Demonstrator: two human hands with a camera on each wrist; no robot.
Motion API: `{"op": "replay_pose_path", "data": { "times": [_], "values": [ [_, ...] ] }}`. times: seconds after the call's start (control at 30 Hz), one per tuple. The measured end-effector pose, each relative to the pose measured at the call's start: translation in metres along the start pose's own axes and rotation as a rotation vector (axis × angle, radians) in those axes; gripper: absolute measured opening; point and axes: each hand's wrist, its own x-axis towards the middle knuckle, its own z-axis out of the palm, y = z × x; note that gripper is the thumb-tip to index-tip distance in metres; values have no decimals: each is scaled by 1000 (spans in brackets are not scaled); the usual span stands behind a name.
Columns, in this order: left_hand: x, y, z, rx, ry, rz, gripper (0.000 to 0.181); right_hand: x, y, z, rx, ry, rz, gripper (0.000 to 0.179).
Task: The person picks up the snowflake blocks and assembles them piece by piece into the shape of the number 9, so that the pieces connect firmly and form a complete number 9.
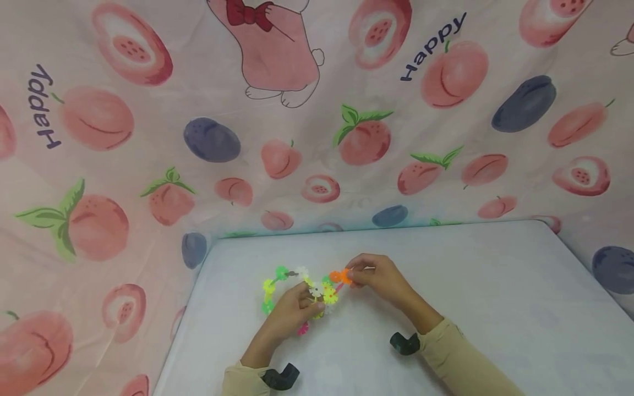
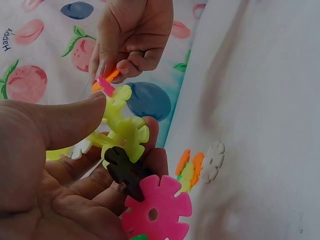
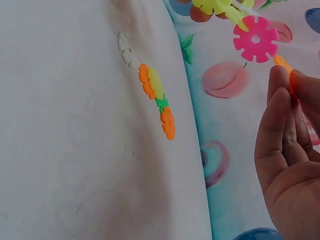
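My left hand (image 1: 292, 311) holds a chain of flower-shaped plastic discs, its thumb and fingers around yellow discs (image 2: 131, 137). A black disc (image 2: 125, 170) and a large pink disc (image 2: 157, 210) hang from the same chain in the left wrist view. More of the chain curves out to the left of the hand, with a green disc (image 1: 282, 273) along it. Between thumb and fingertips, my right hand (image 1: 376, 278) pinches an orange disc (image 1: 345, 276). Right at those fingertips is another pink disc (image 3: 255, 39), attached to the yellow part of the chain.
Both wrist views show a white disc (image 2: 214, 161), orange discs (image 3: 168, 123) and yellow and green ones close together over the white table (image 1: 495, 308). Fruit-printed cloth (image 1: 317, 132) rises behind the table. Black elbow-shaped pieces (image 1: 405, 344) sit at both wrists.
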Motion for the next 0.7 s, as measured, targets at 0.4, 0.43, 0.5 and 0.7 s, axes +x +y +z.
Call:
{"op": "replay_pose_path", "data": {
  "times": [0.4, 0.43, 0.5, 0.7],
  "values": [
    [0, 2, 1, 17, 2, 8, 33, -1, 0, -3, -11, -37, -36, 25],
    [0, 2, 1, 23, 3, 7, 33, -1, 0, -4, -15, -38, -43, 25],
    [0, 3, 1, 34, 6, 6, 32, -1, 0, -4, -27, -37, -49, 25],
    [-2, 6, 2, 48, 4, 4, 31, -2, 0, -3, -56, -33, -78, 21]
  ]
}}
